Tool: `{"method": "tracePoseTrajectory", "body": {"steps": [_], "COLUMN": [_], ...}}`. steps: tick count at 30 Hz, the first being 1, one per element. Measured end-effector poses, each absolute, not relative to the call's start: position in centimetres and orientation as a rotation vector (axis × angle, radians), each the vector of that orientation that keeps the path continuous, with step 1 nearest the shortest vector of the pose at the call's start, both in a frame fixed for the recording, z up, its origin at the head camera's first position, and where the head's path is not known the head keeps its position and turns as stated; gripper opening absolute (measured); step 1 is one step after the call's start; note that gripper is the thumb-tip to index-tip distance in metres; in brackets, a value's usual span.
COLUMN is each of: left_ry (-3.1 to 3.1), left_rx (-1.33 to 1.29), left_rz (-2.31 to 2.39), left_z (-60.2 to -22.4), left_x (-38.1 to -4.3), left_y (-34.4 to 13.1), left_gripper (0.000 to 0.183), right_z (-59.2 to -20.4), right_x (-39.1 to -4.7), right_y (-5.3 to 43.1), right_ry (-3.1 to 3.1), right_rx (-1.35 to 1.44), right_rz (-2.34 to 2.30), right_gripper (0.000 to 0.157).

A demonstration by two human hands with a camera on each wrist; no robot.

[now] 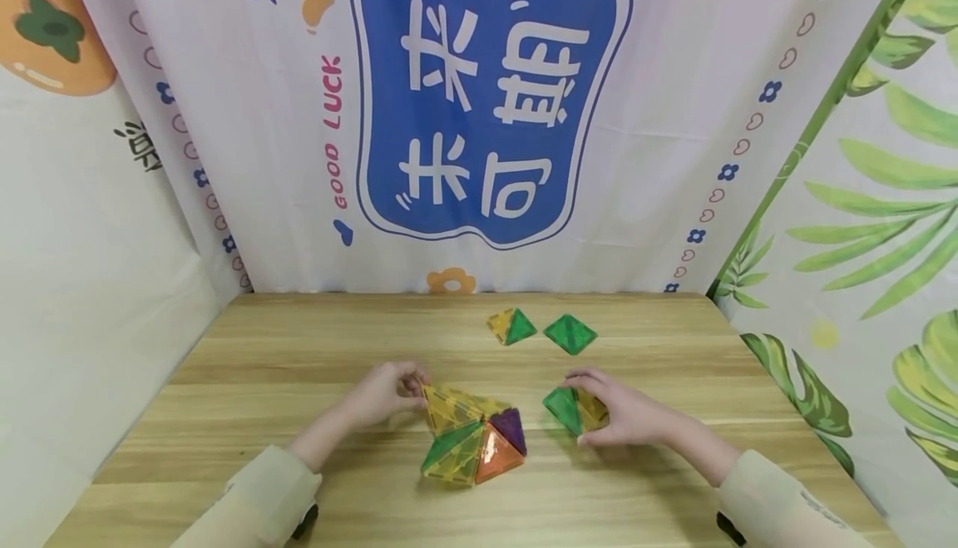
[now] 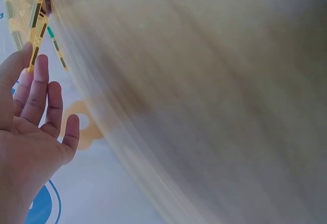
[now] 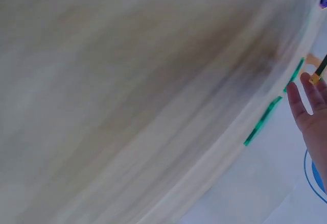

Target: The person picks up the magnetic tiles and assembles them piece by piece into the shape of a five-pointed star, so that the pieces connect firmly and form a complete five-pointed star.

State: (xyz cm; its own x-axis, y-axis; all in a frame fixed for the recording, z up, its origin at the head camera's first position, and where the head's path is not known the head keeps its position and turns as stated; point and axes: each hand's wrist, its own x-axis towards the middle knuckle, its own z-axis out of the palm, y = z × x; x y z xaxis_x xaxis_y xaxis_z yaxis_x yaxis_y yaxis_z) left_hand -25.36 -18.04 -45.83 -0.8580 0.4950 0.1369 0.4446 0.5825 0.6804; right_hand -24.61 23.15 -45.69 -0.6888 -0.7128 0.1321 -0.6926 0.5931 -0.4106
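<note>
Several translucent triangular magnetic tiles are joined into a raised cluster point(image 1: 456, 440) in yellow, green, orange and purple at the front middle of the table. My left hand point(image 1: 385, 394) pinches the outer corner of its yellow tile point(image 2: 25, 17) between thumb and fingers, the other fingers held away, as the left wrist view shows. To the right, my right hand point(image 1: 617, 409) grips a joined pair of tiles, one green tile point(image 1: 563, 409) and one yellow, thumb at the near side and fingers at the far side. Its palm partly covers the yellow one. A gap separates this pair from the cluster.
Farther back on the wooden table point(image 1: 322, 340) lie a yellow-and-green tile pair point(image 1: 516, 328) and an all-green tile pair point(image 1: 570, 333). A printed cloth point(image 1: 479, 265) hangs along the table's far edge, with more cloth at both sides.
</note>
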Motion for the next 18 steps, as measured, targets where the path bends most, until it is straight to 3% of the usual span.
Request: {"method": "tracePoseTrajectory", "body": {"steps": [18], "left_ry": [2.888], "left_rx": [0.933], "left_rz": [0.901], "left_z": [-45.9], "left_x": [-23.8], "left_y": [-17.4], "left_gripper": [0.023], "right_z": [-44.0], "right_x": [-26.7], "right_y": [17.6], "right_ry": [2.802], "right_rx": [-1.196], "right_rz": [-0.739], "right_gripper": [0.076]}}
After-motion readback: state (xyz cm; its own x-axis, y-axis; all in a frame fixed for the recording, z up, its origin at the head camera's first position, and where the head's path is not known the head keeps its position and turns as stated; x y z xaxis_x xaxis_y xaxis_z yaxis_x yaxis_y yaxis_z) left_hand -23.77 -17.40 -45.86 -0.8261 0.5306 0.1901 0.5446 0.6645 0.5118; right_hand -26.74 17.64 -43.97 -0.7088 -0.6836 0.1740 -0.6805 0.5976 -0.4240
